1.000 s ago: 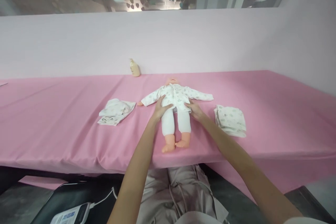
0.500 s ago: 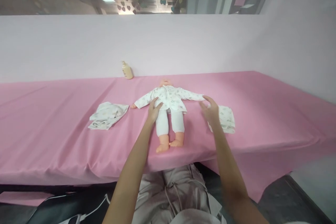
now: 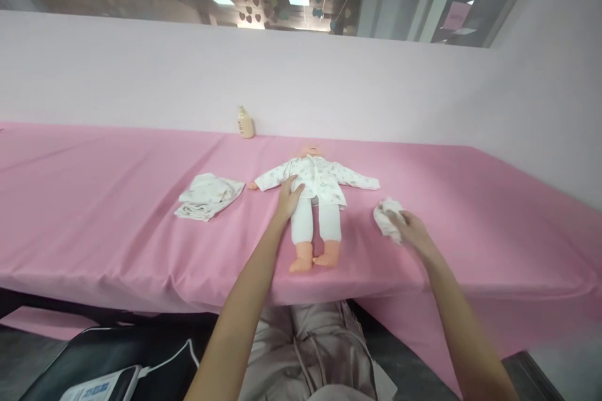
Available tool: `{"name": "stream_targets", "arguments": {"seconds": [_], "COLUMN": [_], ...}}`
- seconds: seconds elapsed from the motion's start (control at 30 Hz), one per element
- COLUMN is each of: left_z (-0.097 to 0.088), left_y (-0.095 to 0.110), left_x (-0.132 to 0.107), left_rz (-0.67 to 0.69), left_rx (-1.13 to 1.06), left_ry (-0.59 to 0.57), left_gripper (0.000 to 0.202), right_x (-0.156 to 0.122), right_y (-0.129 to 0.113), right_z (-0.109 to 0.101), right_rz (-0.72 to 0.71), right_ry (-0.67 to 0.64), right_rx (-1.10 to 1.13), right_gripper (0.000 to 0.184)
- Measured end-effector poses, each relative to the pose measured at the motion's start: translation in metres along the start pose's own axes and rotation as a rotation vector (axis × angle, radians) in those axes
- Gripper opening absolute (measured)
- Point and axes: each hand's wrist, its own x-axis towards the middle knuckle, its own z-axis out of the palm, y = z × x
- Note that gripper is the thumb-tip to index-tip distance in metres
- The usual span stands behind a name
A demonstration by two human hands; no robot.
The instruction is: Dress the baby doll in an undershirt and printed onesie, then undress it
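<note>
A baby doll [image 3: 329, 222] lies on its back, feet toward me, in white leggings and a small printed baby shirt [image 3: 314, 175] with the sleeves spread wide. My left hand [image 3: 288, 197] rests against the shirt's lower left side, fingers stretched out and thumb apart. Off to the doll's right, my right hand [image 3: 411, 229] has its fingers closed on a white printed cloth [image 3: 388, 216], which is bunched up on the table. Another folded white printed cloth [image 3: 209, 196] lies to the left of the doll.
A pink sheet [image 3: 117, 200] covers the table and hangs over its front edge. Against the white wall at the back stands a pump bottle [image 3: 245, 123]. Below the table, a phone [image 3: 101, 385] with a white cable lies on a black surface.
My right hand has gone from the doll's sleeve end to the cloth on the right and grasped it, bunching it. My left hand stays on the shirt. The view has shifted slightly.
</note>
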Motion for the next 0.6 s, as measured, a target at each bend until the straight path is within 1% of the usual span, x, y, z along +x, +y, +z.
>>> {"name": "stream_targets", "arguments": {"seconds": [0.03,0.07,0.1,0.13,0.17,0.2,0.23,0.27,0.3,0.33,0.4,0.5,0.57,0.6], "left_z": [-0.001,-0.002,-0.003,-0.002,-0.001,0.000,0.001,0.002,0.002,0.002,-0.001,-0.003,-0.002,0.000], "left_y": [0.004,0.009,0.015,0.020,0.024,0.027,0.028,0.027,0.025,0.022,0.015,0.010,0.011,0.012], "left_x": [-0.001,-0.004,-0.007,-0.010,-0.014,-0.017,-0.020,-0.023,-0.024,-0.024,-0.022,-0.018,-0.018,-0.019], "left_rz": [0.078,0.180,0.297,0.414,0.524,0.616,0.680,0.711,0.713,0.689,0.587,0.396,0.285,0.253], "left_rx": [0.070,0.136,0.189,0.223,0.236,0.233,0.220,0.201,0.173,0.138,0.059,-0.048,-0.101,-0.118], "left_ry": [0.040,0.081,0.111,0.121,0.113,0.094,0.082,0.084,0.100,0.129,0.202,0.297,0.339,0.349], "left_gripper": [0.038,0.034,0.031,0.030,0.031,0.034,0.040,0.046,0.052,0.058,0.063,0.060,0.055,0.053], "right_x": [0.004,0.007,0.009,0.009,0.009,0.008,0.006,0.005,0.004,0.005,0.010,0.023,0.032,0.036], "right_y": [-0.015,-0.032,-0.051,-0.070,-0.089,-0.108,-0.126,-0.143,-0.158,-0.171,-0.190,-0.206,-0.210,-0.211], "right_z": [0.002,0.006,0.013,0.023,0.035,0.048,0.062,0.076,0.088,0.098,0.109,0.108,0.102,0.100], "right_rz": [0.015,0.010,-0.030,-0.113,-0.214,-0.347,-0.476,-0.577,-0.623,-0.669,-0.761,-0.887,-0.906,-0.900], "right_ry": [0.008,0.071,0.135,0.179,0.190,0.109,-0.010,-0.134,-0.178,-0.203,-0.324,-0.606,-0.744,-0.788], "right_rx": [0.240,0.425,0.519,0.523,0.457,0.354,0.273,0.205,0.143,0.109,0.041,-0.040,-0.058,-0.053], "right_gripper": [0.037,0.038,0.038,0.037,0.033,0.028,0.024,0.018,0.012,0.010,0.009,0.006,0.008,0.013]}}
